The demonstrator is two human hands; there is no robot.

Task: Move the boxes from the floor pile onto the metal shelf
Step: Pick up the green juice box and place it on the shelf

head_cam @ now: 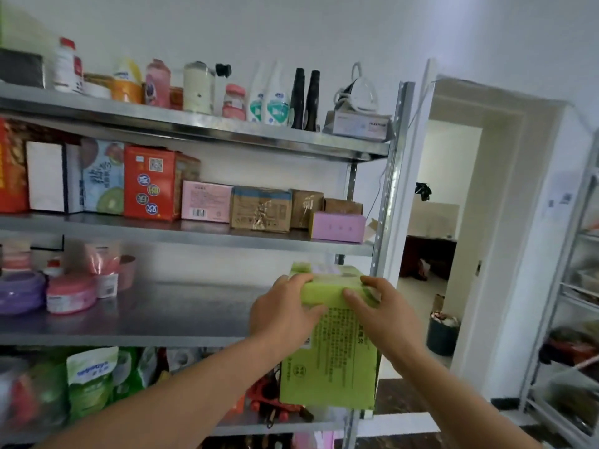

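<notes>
Tall lime-green printed cardboard box (329, 358) held upright at the silver metal shelf (136, 322) front edge, left hand (283, 311) and right hand (381, 311) fingers clamped over its top corners

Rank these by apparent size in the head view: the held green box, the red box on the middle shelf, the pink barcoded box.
1. green box (nearest the camera, so true size unsure)
2. red box
3. pink barcoded box

We see a lime-green printed cardboard box (330, 367), upright w/ top tipped toward the silver metal shelf (162, 314), at its 3rd tier's rt front edge.
</notes>
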